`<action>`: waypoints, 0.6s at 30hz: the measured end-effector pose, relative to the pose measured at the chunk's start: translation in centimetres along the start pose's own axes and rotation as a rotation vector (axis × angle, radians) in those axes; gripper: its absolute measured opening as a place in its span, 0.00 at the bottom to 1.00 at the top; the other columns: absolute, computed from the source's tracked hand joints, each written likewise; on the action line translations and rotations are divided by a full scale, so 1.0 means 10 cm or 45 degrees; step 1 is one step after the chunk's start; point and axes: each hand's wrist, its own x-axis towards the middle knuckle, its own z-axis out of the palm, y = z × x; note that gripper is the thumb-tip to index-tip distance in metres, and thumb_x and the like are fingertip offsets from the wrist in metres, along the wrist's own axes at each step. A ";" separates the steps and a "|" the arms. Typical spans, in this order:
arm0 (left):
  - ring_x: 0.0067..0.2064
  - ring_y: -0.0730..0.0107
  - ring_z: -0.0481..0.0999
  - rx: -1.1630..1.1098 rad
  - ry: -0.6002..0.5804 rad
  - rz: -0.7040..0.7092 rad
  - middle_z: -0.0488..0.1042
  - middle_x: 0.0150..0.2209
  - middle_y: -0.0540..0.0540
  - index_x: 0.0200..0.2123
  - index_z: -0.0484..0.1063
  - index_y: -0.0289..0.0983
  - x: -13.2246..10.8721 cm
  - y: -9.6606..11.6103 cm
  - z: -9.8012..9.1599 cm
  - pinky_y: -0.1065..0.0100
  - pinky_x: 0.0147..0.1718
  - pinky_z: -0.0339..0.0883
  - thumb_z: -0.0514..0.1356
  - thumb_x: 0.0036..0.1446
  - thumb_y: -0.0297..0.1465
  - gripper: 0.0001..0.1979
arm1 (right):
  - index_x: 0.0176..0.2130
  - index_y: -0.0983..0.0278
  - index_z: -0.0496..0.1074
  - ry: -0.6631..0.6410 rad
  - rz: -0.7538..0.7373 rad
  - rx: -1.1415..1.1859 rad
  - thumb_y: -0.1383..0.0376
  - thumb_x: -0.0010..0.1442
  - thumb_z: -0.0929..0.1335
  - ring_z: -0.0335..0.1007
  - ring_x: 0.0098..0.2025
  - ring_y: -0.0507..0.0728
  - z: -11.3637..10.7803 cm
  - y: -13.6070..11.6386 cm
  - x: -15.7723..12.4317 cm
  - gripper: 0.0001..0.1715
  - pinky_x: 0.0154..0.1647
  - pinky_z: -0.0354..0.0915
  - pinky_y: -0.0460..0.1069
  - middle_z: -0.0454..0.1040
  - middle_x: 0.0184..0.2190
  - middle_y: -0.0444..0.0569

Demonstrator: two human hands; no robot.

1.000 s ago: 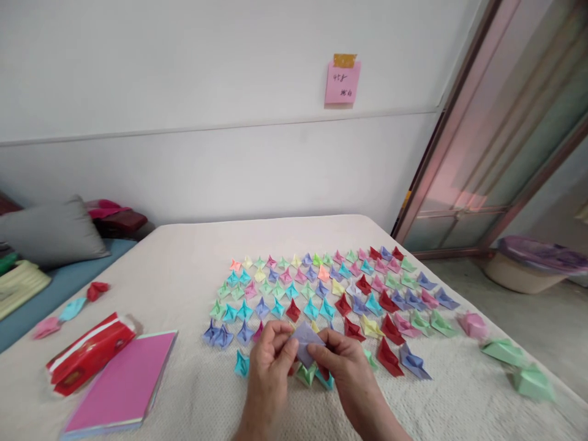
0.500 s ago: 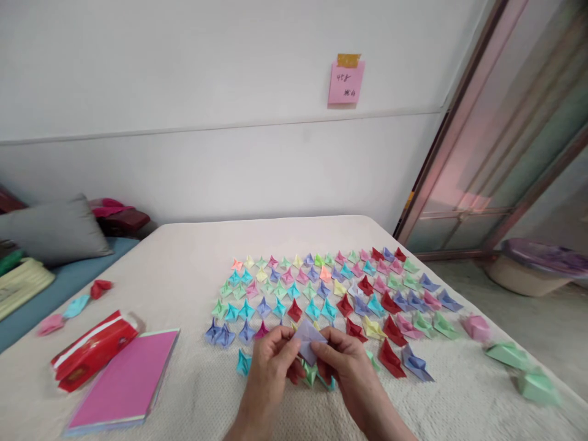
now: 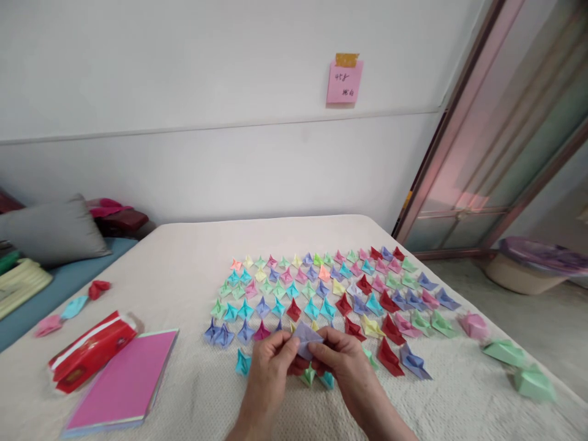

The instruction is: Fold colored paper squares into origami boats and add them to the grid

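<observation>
My left hand (image 3: pixel 270 365) and my right hand (image 3: pixel 342 358) meet near the table's front edge, both pinching a small lavender paper piece (image 3: pixel 307 339) between thumbs and fingers. Just beyond them lie rows of several small folded paper shapes (image 3: pixel 331 288) in red, blue, green, pink and yellow. A teal one (image 3: pixel 242 362) sits by my left hand, and green and teal ones (image 3: pixel 316 376) lie under my fingers.
A stack of pink paper sheets (image 3: pixel 122 381) and a red packet (image 3: pixel 89 352) lie at front left on the cream table cover (image 3: pixel 184 275). Larger green and pink folded pieces (image 3: pixel 505 352) rest at right. A pink note (image 3: pixel 343 81) hangs on the wall. Cushions lie left.
Both hands have shifted slightly and turned the lavender paper between the fingers; it now sits lower and more folded in the pinch. Nothing else has moved.
</observation>
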 end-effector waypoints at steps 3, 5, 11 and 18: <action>0.23 0.67 0.74 -0.018 0.007 -0.010 0.75 0.19 0.47 0.23 0.75 0.35 0.01 0.01 0.00 0.69 0.26 0.69 0.65 0.49 0.42 0.15 | 0.20 0.64 0.73 -0.006 -0.014 -0.031 0.57 0.48 0.74 0.59 0.20 0.50 0.01 -0.01 0.00 0.16 0.23 0.56 0.47 0.67 0.15 0.41; 0.23 0.68 0.74 -0.005 -0.013 -0.005 0.75 0.19 0.47 0.23 0.76 0.35 0.01 0.03 0.01 0.69 0.26 0.68 0.66 0.48 0.41 0.14 | 0.19 0.64 0.71 0.005 -0.028 -0.060 0.56 0.48 0.74 0.58 0.20 0.50 0.01 -0.01 0.00 0.16 0.24 0.55 0.47 0.66 0.15 0.40; 0.23 0.69 0.72 0.005 -0.021 0.004 0.74 0.18 0.49 0.22 0.75 0.35 -0.01 0.07 0.04 0.70 0.25 0.66 0.65 0.47 0.39 0.12 | 0.19 0.64 0.72 0.001 -0.029 -0.041 0.61 0.47 0.73 0.57 0.21 0.50 0.01 0.01 0.00 0.11 0.25 0.54 0.47 0.66 0.16 0.41; 0.24 0.67 0.72 0.036 -0.013 0.009 0.72 0.19 0.49 0.21 0.73 0.36 -0.03 0.08 0.05 0.68 0.27 0.67 0.63 0.50 0.39 0.13 | 0.18 0.63 0.71 0.034 -0.019 -0.051 0.60 0.48 0.73 0.58 0.21 0.51 0.02 0.02 0.00 0.14 0.26 0.54 0.48 0.66 0.15 0.41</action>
